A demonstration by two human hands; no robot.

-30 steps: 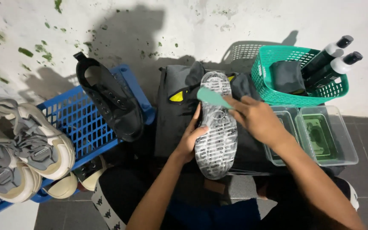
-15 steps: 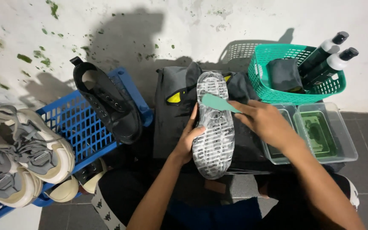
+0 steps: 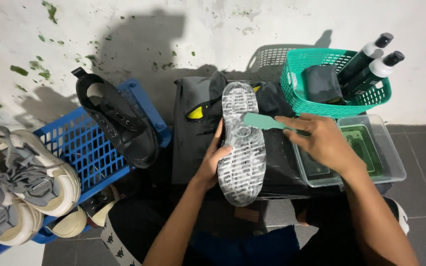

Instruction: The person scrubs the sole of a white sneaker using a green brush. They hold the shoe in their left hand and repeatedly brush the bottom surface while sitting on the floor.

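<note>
A shoe (image 3: 242,143) lies sole up on a dark grey cloth (image 3: 193,123), its grey patterned sole covered in foam. My left hand (image 3: 213,160) grips the shoe's left edge near the middle. My right hand (image 3: 321,143) holds a teal brush (image 3: 262,121) by its handle, with the brush head resting on the upper part of the sole.
A blue crate (image 3: 80,148) at left holds a black shoe (image 3: 117,125) and beige-grey sneakers (image 3: 20,182). A teal basket (image 3: 336,81) at upper right contains two bottles (image 3: 371,64) and a dark cloth. A clear tub of greenish water (image 3: 366,152) sits beside my right hand. A stained white wall is behind.
The brush has moved down along the sole from near the toe toward the upper middle. My left hand keeps its grip on the shoe's side.
</note>
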